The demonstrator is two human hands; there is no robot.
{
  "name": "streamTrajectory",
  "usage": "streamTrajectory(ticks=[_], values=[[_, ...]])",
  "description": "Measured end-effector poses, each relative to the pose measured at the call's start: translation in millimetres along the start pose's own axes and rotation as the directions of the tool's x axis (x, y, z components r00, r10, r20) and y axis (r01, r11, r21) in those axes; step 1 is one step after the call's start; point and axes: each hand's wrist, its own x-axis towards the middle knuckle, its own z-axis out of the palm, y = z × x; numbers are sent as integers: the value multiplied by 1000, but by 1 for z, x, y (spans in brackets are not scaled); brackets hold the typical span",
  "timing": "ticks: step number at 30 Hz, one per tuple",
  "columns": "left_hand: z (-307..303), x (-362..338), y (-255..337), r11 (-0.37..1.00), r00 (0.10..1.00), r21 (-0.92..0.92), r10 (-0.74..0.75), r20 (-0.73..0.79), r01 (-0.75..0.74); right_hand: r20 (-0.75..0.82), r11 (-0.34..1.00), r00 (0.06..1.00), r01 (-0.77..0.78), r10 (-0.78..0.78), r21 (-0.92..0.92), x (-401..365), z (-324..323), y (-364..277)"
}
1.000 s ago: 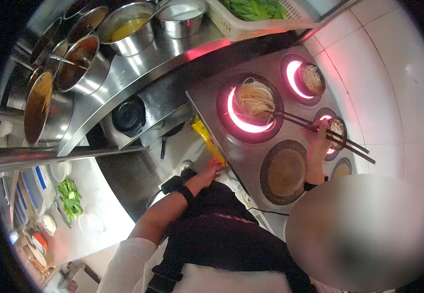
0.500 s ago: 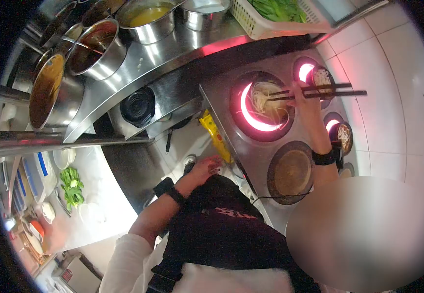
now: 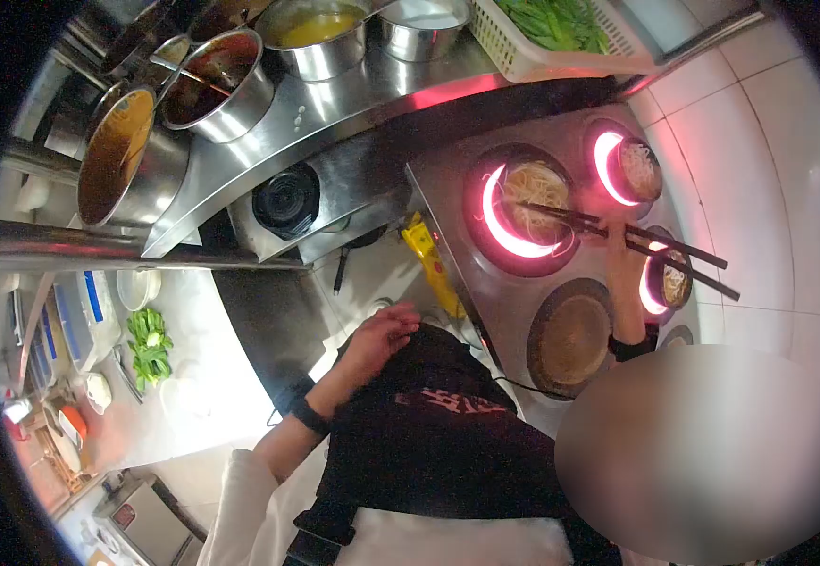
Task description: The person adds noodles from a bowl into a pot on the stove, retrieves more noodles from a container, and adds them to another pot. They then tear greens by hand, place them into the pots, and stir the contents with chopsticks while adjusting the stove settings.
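My right hand (image 3: 623, 247) grips a pair of long dark chopsticks (image 3: 688, 259). Their tips reach into pale noodles (image 3: 535, 184) in a round pot on the largest glowing burner (image 3: 490, 222). My left hand (image 3: 382, 338) hangs in front of the black apron (image 3: 410, 434), empty, with its fingers loosely bent and apart. Near it, down past the stove's edge, lies a yellow packet (image 3: 429, 259). Two smaller pots on glowing burners, a far pot of noodles (image 3: 638, 170) and a nearer pot (image 3: 674, 278), stand beyond my right hand.
A brown round plate (image 3: 570, 338) is set into the stove top. Steel pots, including one with yellow liquid (image 3: 320, 28) and one with dark red sauce (image 3: 221, 85), line the shelf beside a white basket (image 3: 552, 62) of greens. Leafy vegetables (image 3: 150, 347) lie on the left counter.
My right hand and the chopsticks have shifted down and right, and the chopsticks slope more steeply. My left hand has moved slightly left. The view has turned a little.
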Motion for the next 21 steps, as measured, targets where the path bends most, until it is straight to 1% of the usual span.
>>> streamTrajectory(ticks=[1, 2, 3, 4, 5, 6, 7, 8, 9, 10, 12, 14, 15, 16, 17, 18, 19, 20, 21], values=[[-1, 2, -6, 978, 994, 184, 98, 39, -103, -1, 1000, 1000, 2, -2, 4, 0, 0, 7], [-2, 4, -12, 911, 978, 355, 195, 77, -209, -21, 951, 981, -182, 193, 250, 0, -1, 13], [4, 3, -5, 998, 1000, 59, -23, -19, 25, 8, 810, 924, -338, 381, 479, 0, -2, 12], [7, 3, -1, 936, 965, -258, -258, -44, 239, 28, 726, 902, -366, 432, 582, 0, -3, 16], [4, 3, -5, 936, 965, -257, -259, -45, 239, 29, 725, 901, -367, 433, 583, 0, -1, 30], [-1, 4, -14, 998, 998, 4, -62, -12, 63, -101, 946, 969, -191, 224, 261, 0, 5, 51], [-1, 3, -14, 991, 999, 133, 29, 30, -33, -124, 993, 987, -91, 100, 77, 0, 7, 53], [-1, 3, -14, 958, 990, 254, 121, 72, -136, -144, 994, 989, 10, -26, -113, 0, 8, 55], [4, 2, -5, 998, 998, 5, -59, -7, 59, -99, 992, 995, 11, -23, -124, 2, 7, 38], [6, 1, -1, 938, 967, -255, -252, -37, 234, -54, 991, 998, 13, -21, -136, 5, 6, 16], [7, 2, -2, 938, 970, -267, -239, -32, 223, 38, 987, 999, 23, -17, -159, 11, 5, -24], [6, 3, -6, 937, 974, -278, -224, -23, 209, 81, 984, 997, 31, -17, -173, 15, -3, -25], [5, 4, -10, 989, 995, -117, -96, -5, 95, 82, 966, 993, 107, -90, -234, 22, -16, -18], [3, 4, -14, 999, 999, 43, 29, 31, -30, 87, 954, 988, 148, -129, -263, 23, -20, -16], [1, 4, -17, 999, 999, 39, 32, 29, -33, 93, 938, 982, 187, -167, -291, 26, -24, -16], [-1, 4, -20, 981, 992, 153, 109, 57, -117, 75, 998, 995, -63, 65, -29, 27, -27, -37], [-2, 4, -19, 965, 986, 209, 146, 75, -159, 119, 922, 949, -311, 291, 232, 27, -29, -48], [-2, 3, -18, 943, 979, 264, 183, 93, -202, 189, 889, 938, -338, 291, 309, 25, -24, -45], [1, 3, -12, 1000, 1000, -15, -18, 0, 18, 190, 889, 938, -336, 289, 310, 23, -15, -39]])
